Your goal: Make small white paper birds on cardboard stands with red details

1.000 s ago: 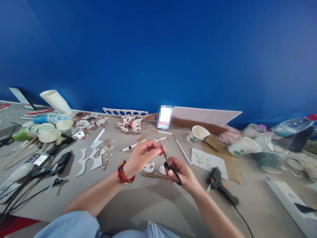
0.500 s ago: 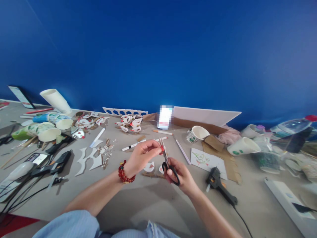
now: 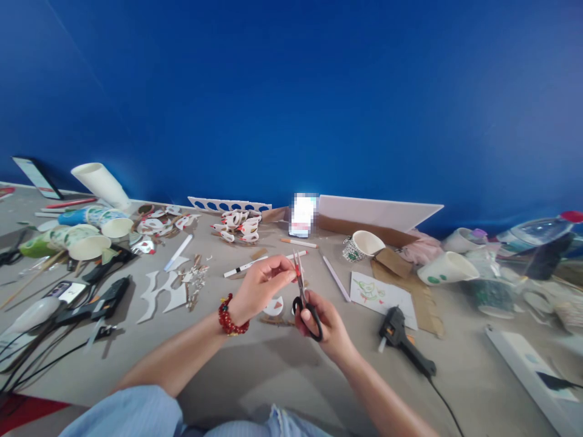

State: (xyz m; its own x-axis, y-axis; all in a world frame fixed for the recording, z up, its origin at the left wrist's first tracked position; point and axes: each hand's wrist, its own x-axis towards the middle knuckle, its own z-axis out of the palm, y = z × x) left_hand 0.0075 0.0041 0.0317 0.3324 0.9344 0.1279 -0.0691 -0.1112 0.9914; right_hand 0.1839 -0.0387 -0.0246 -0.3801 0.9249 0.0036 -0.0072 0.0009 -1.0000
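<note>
My right hand [image 3: 321, 318] grips black-handled scissors [image 3: 313, 325], thumb and fingers in the loops. Their blades point away from me and stand slightly apart. My left hand [image 3: 268, 285], with a red bead bracelet on its wrist, pinches a small red piece [image 3: 297, 271] right at the blades. The piece is too small to make out fully. On the table under my hands lies a white rounded cutout [image 3: 274, 306] with a reddish mark, beside a brown twig-like strip [image 3: 273, 321]; my right hand partly hides this area.
A glue gun [image 3: 403, 343] with its cable lies at right, near a drawing on paper [image 3: 374, 292] and a paper cup [image 3: 364, 246]. White scraps [image 3: 164, 294], painted cups [image 3: 86, 243] and another glue gun [image 3: 102, 303] crowd the left. A lit phone [image 3: 303, 215] leans against the blue wall.
My right hand and the scissors have shifted slightly left, and the blades look closer to the red piece. My left hand has stayed almost still.
</note>
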